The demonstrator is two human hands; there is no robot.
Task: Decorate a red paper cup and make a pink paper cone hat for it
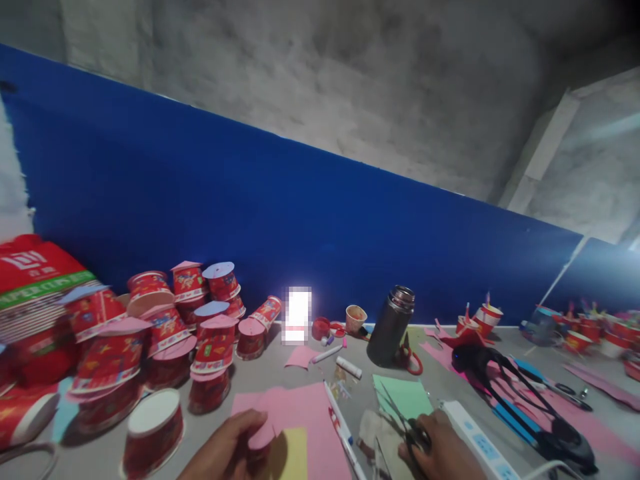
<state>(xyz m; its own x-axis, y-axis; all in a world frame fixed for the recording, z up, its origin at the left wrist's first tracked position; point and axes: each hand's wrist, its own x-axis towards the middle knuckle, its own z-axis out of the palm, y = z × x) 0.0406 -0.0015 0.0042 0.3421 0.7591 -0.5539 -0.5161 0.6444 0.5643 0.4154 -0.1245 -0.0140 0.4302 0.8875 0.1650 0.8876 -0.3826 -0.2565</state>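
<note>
My left hand (227, 445) is closed, pinching a small rounded piece of pink paper (262, 435) between thumb and fingers. It is over a pink sheet (320, 417) and a yellow sheet (296, 453) on the table. My right hand (443, 445) grips black-handled scissors (398, 408), their blades pointing forward and left. Beneath the blades are a green sheet (415, 395) and a crumpled whitish thing (370, 430) that I cannot make out. Pens (341, 427) lie between my hands.
Stacked red paper cups (215, 350) with paper tops fill the left. A glowing, pixelated rectangle (297, 313) stands against the blue partition (280, 220). A dark flask (391, 330), a white power strip (477, 437) and a black headset (530, 393) are ahead and right.
</note>
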